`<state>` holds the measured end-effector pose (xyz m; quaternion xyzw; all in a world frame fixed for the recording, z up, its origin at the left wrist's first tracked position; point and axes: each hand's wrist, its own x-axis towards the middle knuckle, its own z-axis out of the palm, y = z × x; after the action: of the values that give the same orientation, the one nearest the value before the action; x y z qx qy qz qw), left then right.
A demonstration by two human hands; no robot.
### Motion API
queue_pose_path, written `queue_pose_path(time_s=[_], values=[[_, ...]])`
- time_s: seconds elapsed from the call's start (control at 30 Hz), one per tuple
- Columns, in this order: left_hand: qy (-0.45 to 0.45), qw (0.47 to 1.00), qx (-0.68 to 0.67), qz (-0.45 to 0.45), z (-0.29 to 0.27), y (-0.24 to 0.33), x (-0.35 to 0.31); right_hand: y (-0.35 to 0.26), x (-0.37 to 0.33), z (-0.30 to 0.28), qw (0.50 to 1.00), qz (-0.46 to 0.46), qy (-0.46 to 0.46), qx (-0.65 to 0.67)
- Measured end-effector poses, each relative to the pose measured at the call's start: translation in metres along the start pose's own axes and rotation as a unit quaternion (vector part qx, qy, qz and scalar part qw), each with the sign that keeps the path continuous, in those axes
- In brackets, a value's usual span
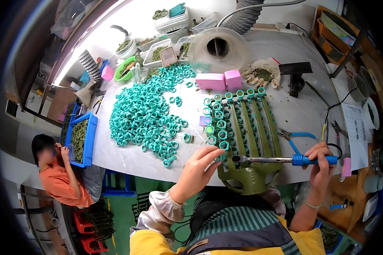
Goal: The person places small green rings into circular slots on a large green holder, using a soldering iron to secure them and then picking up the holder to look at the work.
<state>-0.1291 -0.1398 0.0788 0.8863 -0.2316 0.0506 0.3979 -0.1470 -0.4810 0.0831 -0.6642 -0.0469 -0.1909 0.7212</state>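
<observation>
Right hand (321, 165) grips the blue-handled iron (280, 160), tip over the green rack's (251, 173) near end; left hand (195, 172) is at a teal ring (227, 145), pinch unclear; best keep the tip steady

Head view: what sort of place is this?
Probably a small-parts workshop: a heap of teal rings, a green slatted frame and a blue-handled tool in the right hand.
</observation>
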Motion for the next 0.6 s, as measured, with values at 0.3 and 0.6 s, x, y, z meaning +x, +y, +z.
queue_pose_path(time_s=[0.3,0.6], values=[[-0.040,0.994,0.089,0.054,0.022,0.000,0.007,0.021,-0.003,0.012,0.995,0.022,-0.025,0.096],[-0.069,0.990,0.111,0.046,0.019,0.000,0.011,0.007,0.003,-0.003,0.996,0.007,-0.017,0.083]])
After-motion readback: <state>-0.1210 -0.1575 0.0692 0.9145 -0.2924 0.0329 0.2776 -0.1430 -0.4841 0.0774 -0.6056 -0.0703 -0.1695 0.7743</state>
